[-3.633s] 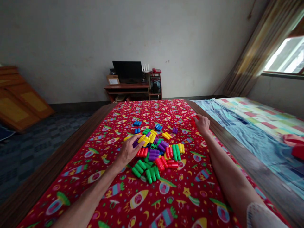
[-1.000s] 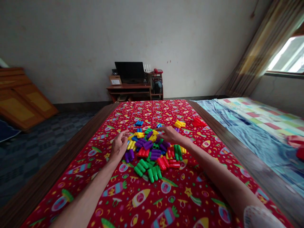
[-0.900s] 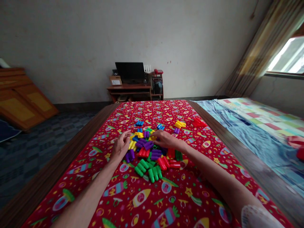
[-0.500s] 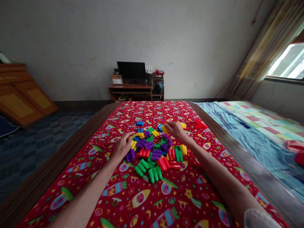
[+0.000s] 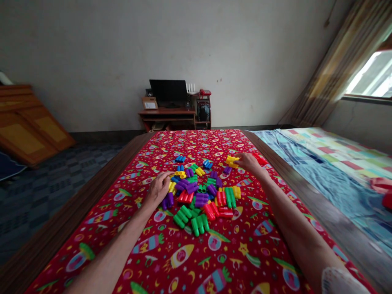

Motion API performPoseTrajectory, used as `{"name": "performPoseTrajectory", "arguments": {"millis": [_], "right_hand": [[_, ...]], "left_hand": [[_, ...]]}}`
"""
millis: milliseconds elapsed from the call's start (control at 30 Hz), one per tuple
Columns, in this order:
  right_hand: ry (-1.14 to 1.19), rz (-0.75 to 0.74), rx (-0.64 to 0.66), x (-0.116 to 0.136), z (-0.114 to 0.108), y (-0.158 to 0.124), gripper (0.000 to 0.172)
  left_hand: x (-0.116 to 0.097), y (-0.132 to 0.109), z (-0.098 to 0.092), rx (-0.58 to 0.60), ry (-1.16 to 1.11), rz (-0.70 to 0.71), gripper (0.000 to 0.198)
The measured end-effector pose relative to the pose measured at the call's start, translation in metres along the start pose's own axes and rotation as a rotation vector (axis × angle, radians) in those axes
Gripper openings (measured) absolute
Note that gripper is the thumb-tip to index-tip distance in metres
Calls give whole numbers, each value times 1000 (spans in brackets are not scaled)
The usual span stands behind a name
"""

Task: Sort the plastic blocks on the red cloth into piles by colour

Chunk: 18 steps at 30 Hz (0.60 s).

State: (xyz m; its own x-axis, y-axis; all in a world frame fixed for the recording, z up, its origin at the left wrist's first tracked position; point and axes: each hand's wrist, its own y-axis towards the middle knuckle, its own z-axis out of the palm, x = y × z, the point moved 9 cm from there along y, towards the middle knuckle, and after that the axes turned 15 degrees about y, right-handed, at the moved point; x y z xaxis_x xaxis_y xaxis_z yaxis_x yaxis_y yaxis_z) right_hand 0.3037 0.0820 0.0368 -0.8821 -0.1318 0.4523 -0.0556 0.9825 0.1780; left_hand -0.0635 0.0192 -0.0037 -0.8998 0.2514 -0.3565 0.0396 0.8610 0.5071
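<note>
A red rocket-print tablecloth (image 5: 214, 261) carries a pile of plastic tube blocks (image 5: 200, 196). At the pile's near edge lie green tube blocks (image 5: 199, 223), their tubes pointing away and slightly left. At the pile's left edge the left hand (image 5: 158, 189) rests palm down with its fingers bent over a yellow block (image 5: 172, 187), and a purple block (image 5: 168, 201) sits just below the thumb. Whether it pinches anything cannot be told.

Beyond the pile's far right corner, apart from it, the right hand (image 5: 249, 162) is stretched out. Its fingertips are at a yellow cluster (image 5: 232, 161), which lies just left of them with its long axis roughly crosswise. A real grip cannot be made out. This hand is much the nearer one to that cluster. A red cluster (image 5: 260, 159) lies just to the hand's right. Past the pile's far left sits a blue block (image 5: 180, 158), and far behind it a desk (image 5: 167, 114) with a monitor (image 5: 168, 93).
</note>
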Motion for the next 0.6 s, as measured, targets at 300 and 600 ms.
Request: {"name": "performPoseTrajectory", "arguments": {"millis": [300, 600], "right_hand": [[-212, -282, 271, 67, 31, -37, 28], [-52, -492, 428, 111, 51, -57, 50]], "left_hand": [[-1, 0, -1, -5, 18, 16, 37], [0, 1, 1, 1, 26, 16, 37]]}}
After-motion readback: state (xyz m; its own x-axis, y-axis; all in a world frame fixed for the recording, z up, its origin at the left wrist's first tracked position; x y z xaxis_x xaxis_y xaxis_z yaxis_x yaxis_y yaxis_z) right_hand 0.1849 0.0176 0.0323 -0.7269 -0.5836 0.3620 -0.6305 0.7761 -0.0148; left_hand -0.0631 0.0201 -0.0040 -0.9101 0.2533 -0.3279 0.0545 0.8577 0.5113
